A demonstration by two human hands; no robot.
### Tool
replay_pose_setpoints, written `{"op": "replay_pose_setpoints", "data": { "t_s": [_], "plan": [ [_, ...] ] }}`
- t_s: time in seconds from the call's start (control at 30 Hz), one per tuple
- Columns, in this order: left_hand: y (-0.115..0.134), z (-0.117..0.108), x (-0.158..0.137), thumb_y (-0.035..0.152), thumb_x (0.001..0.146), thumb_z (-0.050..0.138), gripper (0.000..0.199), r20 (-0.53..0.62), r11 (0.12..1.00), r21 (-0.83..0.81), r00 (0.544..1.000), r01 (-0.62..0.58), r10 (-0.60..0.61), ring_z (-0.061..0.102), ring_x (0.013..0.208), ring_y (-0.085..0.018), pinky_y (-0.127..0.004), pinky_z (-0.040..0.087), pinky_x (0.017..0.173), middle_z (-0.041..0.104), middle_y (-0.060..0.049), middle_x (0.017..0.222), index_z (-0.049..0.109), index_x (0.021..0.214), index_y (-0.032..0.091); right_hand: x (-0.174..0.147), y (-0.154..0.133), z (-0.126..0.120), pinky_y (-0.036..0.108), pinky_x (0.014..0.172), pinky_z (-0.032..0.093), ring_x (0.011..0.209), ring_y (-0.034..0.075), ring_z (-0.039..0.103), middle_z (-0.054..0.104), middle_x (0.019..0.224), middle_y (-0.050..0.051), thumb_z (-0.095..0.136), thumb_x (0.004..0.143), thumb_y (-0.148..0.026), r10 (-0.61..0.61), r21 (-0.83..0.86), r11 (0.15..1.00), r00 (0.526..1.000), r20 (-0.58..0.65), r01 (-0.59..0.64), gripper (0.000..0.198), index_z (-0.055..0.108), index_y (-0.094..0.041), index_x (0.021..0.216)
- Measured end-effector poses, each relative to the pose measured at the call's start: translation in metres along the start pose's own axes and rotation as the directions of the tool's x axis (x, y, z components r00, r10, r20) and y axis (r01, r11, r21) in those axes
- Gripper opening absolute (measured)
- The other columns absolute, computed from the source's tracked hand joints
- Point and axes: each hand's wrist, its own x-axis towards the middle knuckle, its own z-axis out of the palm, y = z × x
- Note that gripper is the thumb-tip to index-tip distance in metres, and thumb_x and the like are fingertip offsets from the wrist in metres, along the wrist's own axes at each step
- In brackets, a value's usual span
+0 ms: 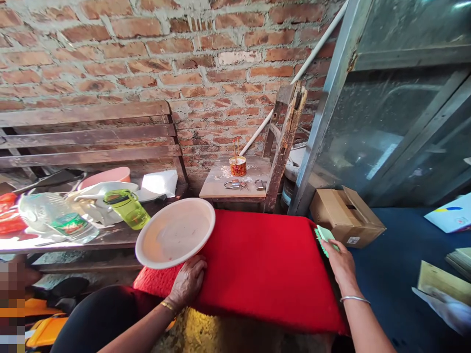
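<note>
A red cloth (pixel 265 264) with a fuzzy surface lies spread over a low surface in front of me. Close to its left end, my left hand (pixel 188 282) rests palm down on it, fingers slightly bent and beside the rim of a pale plastic basin (pixel 175 234). Shallow, cloudy-looking liquid with small specks seems to lie inside that basin. At the cloth's right edge, my right hand (pixel 342 262) grips a light green scrub brush (pixel 325 239). Its bristles face left, against the cloth's edge.
Behind the cloth, a wooden chair (pixel 215 179) bears a red tin (pixel 238 166) with sticks and metal padlocks (pixel 231 184). A green bottle (pixel 127 208) and plastic bags lie on the left bench (pixel 121 235). A cardboard box (pixel 338 213) stands right, before a glass-fronted cabinet (pixel 397 127).
</note>
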Motion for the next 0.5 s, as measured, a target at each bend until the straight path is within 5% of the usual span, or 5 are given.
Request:
{"op": "replay_pose_setpoints", "data": {
  "t_s": [0.13,0.27,0.33,0.4,0.5],
  "plan": [
    [0.001,-0.001,0.001,0.008,0.088,0.043,0.024,0.011,1.0,-0.022,1.0,0.003,-0.003,0.07,0.095,-0.021,-0.033,0.06,0.085,0.072,-0.007,0.099,0.062,0.085,0.023,-0.061,-0.043,0.024,0.038,0.083,0.05,0.09,0.027,0.064,0.066,0.095,0.008,0.057,0.08,-0.068,-0.276,0.074,0.961,0.95,0.148,0.267,0.055,0.075,-0.024,0.11],
    [0.001,-0.002,0.002,0.008,0.088,0.043,0.024,-0.004,1.0,-0.02,1.0,-0.01,0.01,0.07,0.096,-0.021,-0.033,0.06,0.085,0.072,-0.007,0.1,0.062,0.087,0.023,-0.128,-0.08,0.06,0.038,0.087,0.048,0.093,0.025,0.062,0.064,0.1,0.007,0.061,0.09,-0.047,-0.642,0.0,0.743,0.713,0.28,0.669,0.032,0.074,-0.029,0.114],
    [0.001,-0.002,0.002,0.008,0.088,0.044,0.024,-0.007,1.0,-0.022,1.0,-0.01,0.01,0.07,0.095,-0.021,-0.033,0.06,0.085,0.072,-0.007,0.1,0.062,0.087,0.023,-0.137,-0.086,0.069,0.039,0.087,0.047,0.095,0.026,0.062,0.065,0.103,0.007,0.065,0.09,-0.04,-0.68,-0.108,0.663,0.657,0.324,0.74,0.029,0.072,-0.031,0.116],
    [0.002,-0.001,0.002,0.007,0.088,0.044,0.024,-0.006,1.0,-0.025,1.0,-0.007,0.007,0.07,0.095,-0.021,-0.033,0.06,0.084,0.072,-0.007,0.099,0.062,0.087,0.023,-0.127,-0.083,0.066,0.039,0.088,0.047,0.097,0.025,0.063,0.065,0.106,0.007,0.066,0.09,-0.038,-0.632,-0.21,0.665,0.69,0.352,0.716,0.028,0.072,-0.032,0.117],
    [0.002,0.0,0.002,0.007,0.088,0.043,0.025,-0.006,1.0,-0.03,1.0,0.004,-0.004,0.07,0.094,-0.022,-0.034,0.06,0.084,0.072,-0.008,0.099,0.062,0.086,0.022,-0.091,-0.064,0.042,0.038,0.085,0.048,0.099,0.025,0.064,0.066,0.109,0.008,0.06,0.093,-0.042,-0.482,-0.368,0.728,0.813,0.326,0.579,0.03,0.071,-0.031,0.12]
  ]
}}
